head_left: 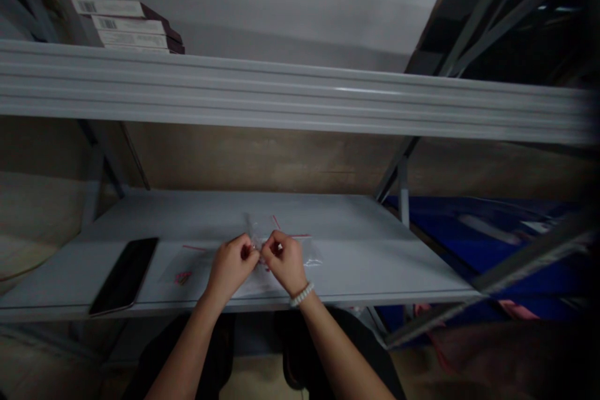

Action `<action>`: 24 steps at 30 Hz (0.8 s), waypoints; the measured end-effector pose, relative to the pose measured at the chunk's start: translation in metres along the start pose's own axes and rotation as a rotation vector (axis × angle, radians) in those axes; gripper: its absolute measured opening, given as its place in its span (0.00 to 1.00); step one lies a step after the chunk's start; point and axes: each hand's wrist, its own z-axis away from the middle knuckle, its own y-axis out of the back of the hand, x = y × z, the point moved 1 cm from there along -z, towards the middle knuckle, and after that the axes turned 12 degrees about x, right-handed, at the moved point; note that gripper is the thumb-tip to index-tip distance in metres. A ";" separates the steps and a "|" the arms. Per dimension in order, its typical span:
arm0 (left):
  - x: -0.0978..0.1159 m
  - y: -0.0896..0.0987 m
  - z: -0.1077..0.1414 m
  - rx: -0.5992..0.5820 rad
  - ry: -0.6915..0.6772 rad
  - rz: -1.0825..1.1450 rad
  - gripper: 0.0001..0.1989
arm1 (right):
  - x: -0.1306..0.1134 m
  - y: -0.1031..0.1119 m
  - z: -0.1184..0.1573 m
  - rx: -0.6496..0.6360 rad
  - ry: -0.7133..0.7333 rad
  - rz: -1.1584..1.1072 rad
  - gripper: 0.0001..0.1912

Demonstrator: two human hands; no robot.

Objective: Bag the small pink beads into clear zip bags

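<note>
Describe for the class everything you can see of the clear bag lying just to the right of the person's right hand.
The clear bag looks like thin, see-through plastic, with a red strip along its far edge. Its surface is creased and catches pale glints. It lies on the grey shelf, beside the right hand, which seems to hide its left part. Whether they touch, or whether the bag is sealed, cannot be told.

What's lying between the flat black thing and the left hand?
In the head view, a clear bag with small red bits lies between the flat black thing and the left hand.
</note>
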 end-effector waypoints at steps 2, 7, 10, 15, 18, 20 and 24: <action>-0.001 0.003 0.001 0.032 0.008 -0.091 0.07 | -0.001 0.000 -0.001 0.062 0.056 0.097 0.05; 0.003 0.013 0.003 0.119 -0.163 -0.023 0.09 | -0.003 0.001 -0.005 0.024 -0.004 0.031 0.06; 0.003 0.011 0.002 0.141 -0.316 0.062 0.35 | -0.007 0.002 -0.006 -0.037 -0.024 -0.052 0.06; 0.002 0.004 0.001 0.126 -0.306 0.035 0.30 | -0.009 0.004 -0.007 -0.035 -0.050 -0.078 0.06; 0.006 0.005 0.001 0.149 -0.302 0.048 0.27 | -0.006 0.005 -0.007 -0.018 -0.059 -0.063 0.06; 0.008 0.005 0.001 0.146 -0.295 0.071 0.24 | -0.005 0.005 -0.008 -0.006 -0.044 -0.027 0.06; 0.006 0.003 -0.001 0.106 -0.180 0.229 0.22 | -0.007 0.011 -0.010 -0.022 -0.004 -0.050 0.04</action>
